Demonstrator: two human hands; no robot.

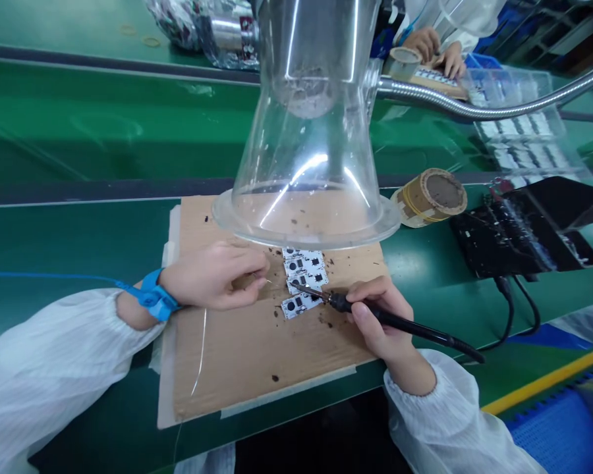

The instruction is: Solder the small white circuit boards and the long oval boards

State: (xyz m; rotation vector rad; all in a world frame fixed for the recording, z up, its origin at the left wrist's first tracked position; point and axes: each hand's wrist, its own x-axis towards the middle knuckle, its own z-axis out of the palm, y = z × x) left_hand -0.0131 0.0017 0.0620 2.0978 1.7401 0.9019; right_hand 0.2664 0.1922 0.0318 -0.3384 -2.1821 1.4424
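Cardboard mat (277, 349), thin wire (202, 342), black soldering iron (415, 328)

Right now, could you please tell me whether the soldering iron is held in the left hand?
No, the right hand grips the soldering iron, its tip at the small white boards; the left hand pinches thin wire.

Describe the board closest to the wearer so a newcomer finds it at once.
Under the big clear funnel hood lies a brown cardboard mat with a short column of small white boards. The one meant is the bottom board, just below the tip of the soldering iron.
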